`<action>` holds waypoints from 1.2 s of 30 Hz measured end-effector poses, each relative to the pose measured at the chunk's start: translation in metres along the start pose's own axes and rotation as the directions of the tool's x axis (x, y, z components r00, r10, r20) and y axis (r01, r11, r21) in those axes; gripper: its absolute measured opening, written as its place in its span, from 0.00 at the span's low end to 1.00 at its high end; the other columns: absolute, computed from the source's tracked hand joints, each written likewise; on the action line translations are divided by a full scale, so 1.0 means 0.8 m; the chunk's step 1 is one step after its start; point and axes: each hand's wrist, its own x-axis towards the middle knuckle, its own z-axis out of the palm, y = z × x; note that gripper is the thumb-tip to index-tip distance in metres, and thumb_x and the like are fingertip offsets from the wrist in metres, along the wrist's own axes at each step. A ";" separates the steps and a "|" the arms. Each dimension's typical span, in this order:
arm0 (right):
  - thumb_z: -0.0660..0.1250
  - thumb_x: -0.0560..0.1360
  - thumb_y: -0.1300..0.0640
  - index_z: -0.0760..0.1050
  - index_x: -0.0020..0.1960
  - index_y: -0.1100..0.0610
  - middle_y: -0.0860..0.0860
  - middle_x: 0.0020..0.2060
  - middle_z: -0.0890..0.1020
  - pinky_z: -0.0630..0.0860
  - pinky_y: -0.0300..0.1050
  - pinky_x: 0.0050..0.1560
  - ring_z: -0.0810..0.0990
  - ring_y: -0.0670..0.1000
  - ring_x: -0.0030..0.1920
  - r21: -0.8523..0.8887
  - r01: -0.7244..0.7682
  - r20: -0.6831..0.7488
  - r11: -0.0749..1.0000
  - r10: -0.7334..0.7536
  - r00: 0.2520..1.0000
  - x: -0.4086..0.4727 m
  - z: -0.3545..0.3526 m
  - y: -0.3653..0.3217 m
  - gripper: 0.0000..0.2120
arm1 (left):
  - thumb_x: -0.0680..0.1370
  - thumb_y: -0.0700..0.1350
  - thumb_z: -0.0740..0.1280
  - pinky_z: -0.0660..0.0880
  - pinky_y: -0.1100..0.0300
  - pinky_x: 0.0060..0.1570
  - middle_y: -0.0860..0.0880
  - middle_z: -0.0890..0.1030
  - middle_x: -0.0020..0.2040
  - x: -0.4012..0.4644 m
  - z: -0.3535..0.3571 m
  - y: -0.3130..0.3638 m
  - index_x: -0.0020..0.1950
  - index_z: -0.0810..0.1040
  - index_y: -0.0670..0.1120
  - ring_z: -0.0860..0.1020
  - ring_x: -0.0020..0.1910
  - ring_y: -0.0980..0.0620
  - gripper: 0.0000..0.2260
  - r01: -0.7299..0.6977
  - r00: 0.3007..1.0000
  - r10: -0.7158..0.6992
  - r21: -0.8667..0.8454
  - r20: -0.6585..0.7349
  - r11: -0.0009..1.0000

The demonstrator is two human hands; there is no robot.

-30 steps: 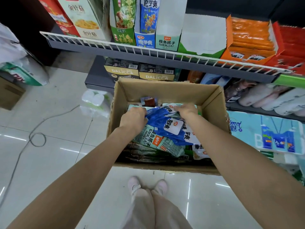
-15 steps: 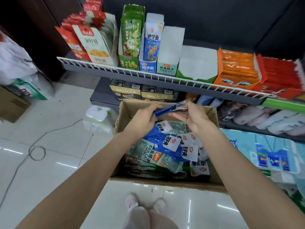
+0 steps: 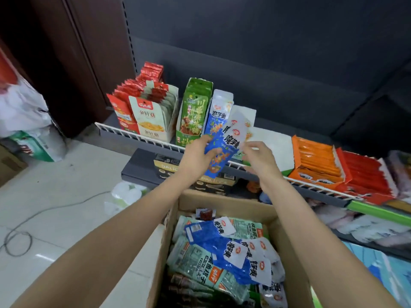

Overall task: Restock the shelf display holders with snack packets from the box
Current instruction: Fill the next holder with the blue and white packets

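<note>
— Packets, blue ones, that's what is going up. Take the blue-fronted holder on the wire-edged shelf as your mark. Far to its left stand the red packets and the cream holder, then the green holder hard against it.

— And the hands?

— Just below and in front of that blue holder. The left hand has thumb and fingers pinched on a small fan of blue packets, tilted, their white tops leaning toward the holder's mouth. The right hand is just right of them, fingers loose and spread; whether a fingertip touches the top edge I can't tell, it's blurred.

— Where's the rest of the stock?

— Below the holder, well down, in the cardboard box: more blue ones mixed with pale green ones. Right of the holder comes a white holder, then further along the orange tray and the red tray.

— What could spoil it?

— I'd guess the fan. Several slick packets held at one corner may splay, and one could slide out and drop behind the shelf rail or back into the box. The holder is narrow and looks light; a crooked push might catch its rim and tip it into the green one, or the packets could land in the white holder beside it by mistake.
</note>
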 end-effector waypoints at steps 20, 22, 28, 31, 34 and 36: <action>0.71 0.71 0.66 0.78 0.44 0.60 0.46 0.37 0.81 0.75 0.32 0.37 0.79 0.37 0.36 -0.161 0.332 -0.266 0.929 -0.365 0.892 0.195 0.078 -0.038 0.04 | 0.75 0.45 0.70 0.76 0.59 0.49 0.49 0.83 0.48 0.233 -0.053 -0.040 0.54 0.80 0.45 0.79 0.45 0.54 0.09 -0.096 0.991 0.085 0.102 0.108 0.990; 0.70 0.72 0.65 0.78 0.44 0.62 0.49 0.38 0.81 0.73 0.34 0.37 0.78 0.39 0.36 -0.273 0.309 -0.214 0.911 -0.371 0.904 0.205 0.080 -0.030 0.02 | 0.75 0.44 0.70 0.77 0.58 0.50 0.49 0.82 0.49 0.239 -0.051 -0.045 0.57 0.78 0.46 0.79 0.45 0.55 0.11 -0.122 0.989 0.117 0.063 0.086 0.991; 0.71 0.71 0.62 0.78 0.49 0.57 0.46 0.39 0.80 0.71 0.31 0.38 0.75 0.39 0.37 -0.411 0.314 -0.190 0.856 -0.418 0.889 0.220 0.086 -0.030 0.07 | 0.76 0.46 0.69 0.78 0.54 0.46 0.50 0.81 0.46 0.247 -0.043 -0.058 0.50 0.79 0.46 0.79 0.44 0.52 0.06 -0.195 0.980 0.180 0.222 0.083 0.955; 0.70 0.72 0.64 0.78 0.49 0.57 0.48 0.43 0.80 0.69 0.25 0.38 0.75 0.40 0.38 -0.401 0.338 -0.209 0.852 -0.444 0.871 0.220 0.087 -0.036 0.07 | 0.77 0.47 0.68 0.76 0.51 0.51 0.48 0.81 0.50 0.248 -0.040 -0.058 0.55 0.79 0.47 0.78 0.50 0.48 0.09 -0.247 0.968 0.207 0.401 0.140 0.882; 0.68 0.74 0.64 0.78 0.50 0.60 0.52 0.43 0.80 0.69 0.33 0.39 0.75 0.47 0.40 -0.487 0.309 -0.166 0.817 -0.435 0.885 0.219 0.089 -0.043 0.06 | 0.77 0.46 0.67 0.73 0.52 0.54 0.48 0.79 0.54 0.248 -0.038 -0.052 0.61 0.75 0.49 0.76 0.55 0.47 0.13 -0.288 0.957 0.263 0.448 0.119 0.846; 0.67 0.75 0.63 0.78 0.53 0.61 0.54 0.46 0.81 0.68 0.36 0.42 0.75 0.48 0.42 -0.534 0.286 -0.148 0.796 -0.421 0.895 0.217 0.089 -0.049 0.08 | 0.78 0.46 0.65 0.70 0.53 0.54 0.48 0.77 0.56 0.246 -0.036 -0.047 0.62 0.75 0.50 0.73 0.57 0.47 0.13 -0.327 0.944 0.300 0.502 0.138 0.800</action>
